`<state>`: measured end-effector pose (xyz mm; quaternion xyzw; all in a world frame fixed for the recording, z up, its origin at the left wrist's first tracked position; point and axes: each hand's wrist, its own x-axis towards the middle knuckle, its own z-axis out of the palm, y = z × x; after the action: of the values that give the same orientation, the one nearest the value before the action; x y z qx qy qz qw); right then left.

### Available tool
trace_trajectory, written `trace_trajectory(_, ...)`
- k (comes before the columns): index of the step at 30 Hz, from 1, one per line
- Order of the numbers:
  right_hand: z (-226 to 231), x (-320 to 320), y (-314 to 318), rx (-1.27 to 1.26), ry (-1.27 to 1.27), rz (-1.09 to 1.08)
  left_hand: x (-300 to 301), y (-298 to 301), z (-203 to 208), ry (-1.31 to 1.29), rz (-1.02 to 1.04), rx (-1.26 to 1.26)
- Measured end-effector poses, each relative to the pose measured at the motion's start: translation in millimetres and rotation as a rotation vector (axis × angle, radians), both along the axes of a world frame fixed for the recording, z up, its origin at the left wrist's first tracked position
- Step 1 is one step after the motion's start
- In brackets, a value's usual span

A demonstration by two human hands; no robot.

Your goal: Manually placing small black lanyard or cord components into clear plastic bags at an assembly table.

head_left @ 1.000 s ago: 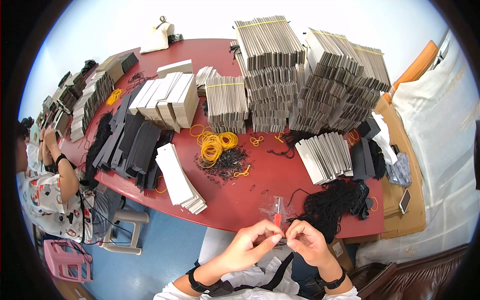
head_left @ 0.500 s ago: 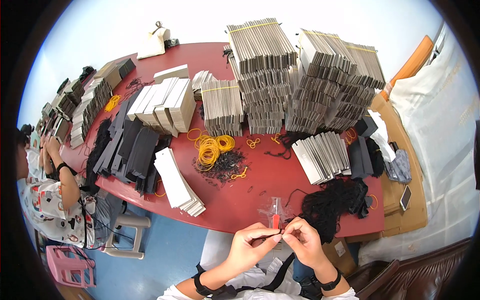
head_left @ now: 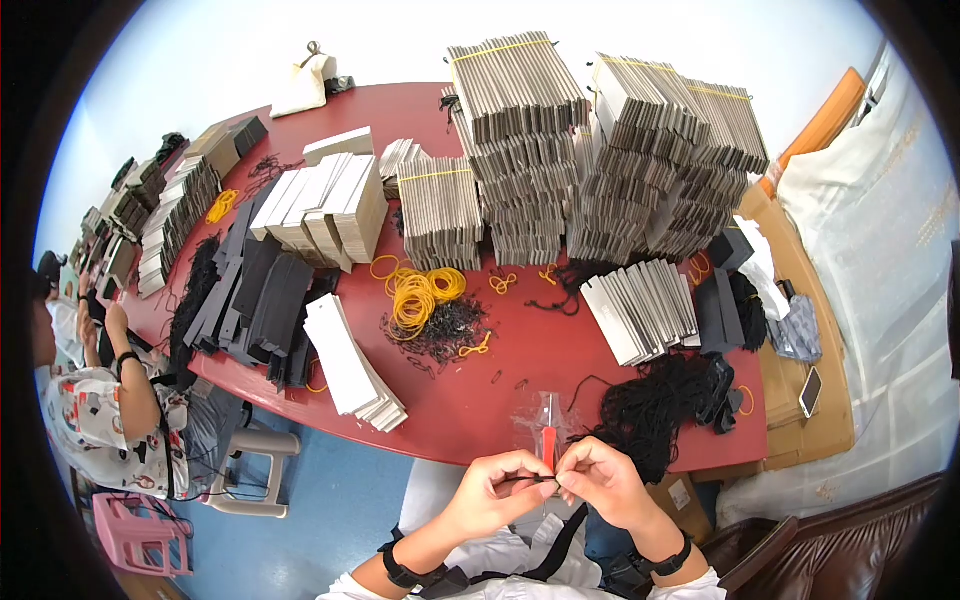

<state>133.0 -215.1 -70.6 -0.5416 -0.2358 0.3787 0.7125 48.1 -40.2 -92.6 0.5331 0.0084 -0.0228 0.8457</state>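
Observation:
Just in front of the table's near edge, my two hands meet with their fingertips pinched together. My left hand (head_left: pixel 500 492) is closed on a thin black cord (head_left: pixel 522 479), a short length of which shows between thumb and fingers. Closed as well, my right hand (head_left: pixel 604 484) pinches the cord's end beside the left fingertips. The fingers hide most of the cord. Right behind them lies a red-handled tool (head_left: pixel 549 440) with a metal tip, on a crumpled clear plastic bag (head_left: pixel 528 412). A tangled heap of black cords (head_left: pixel 648 410) lies to the right.
Tall stacks of grey bundled boards (head_left: pixel 520 110) stand at the back of the red table (head_left: pixel 440 400). Yellow rubber bands (head_left: pixel 412 305), small black clips (head_left: pixel 440 340), white strips (head_left: pixel 345 365) and black strips (head_left: pixel 272 310) lie nearer. At far left another person (head_left: pixel 110 420) sits working.
My hands have shifted slightly down and left, still pinched together, and more of the black cord shows in my left hand. The other person's hands have moved apart from the stack.

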Motion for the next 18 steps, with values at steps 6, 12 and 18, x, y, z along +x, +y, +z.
trace_trajectory(6, -0.9, -1.7, 0.0, 0.031, 0.036, 0.017, 1.5, 4.6, 4.1, 0.059, -0.133, -0.253)
trace_trajectory(12, -0.6, -5.2, -0.1, -0.075, -0.346, -0.059, 1.9, 3.5, 3.2, 0.057, -0.147, -0.295)
trace_trajectory(18, 7.6, -6.4, 6.7, -0.163, -0.971, -0.22, -0.5, 2.0, 1.7, 0.134, -0.034, -0.223)
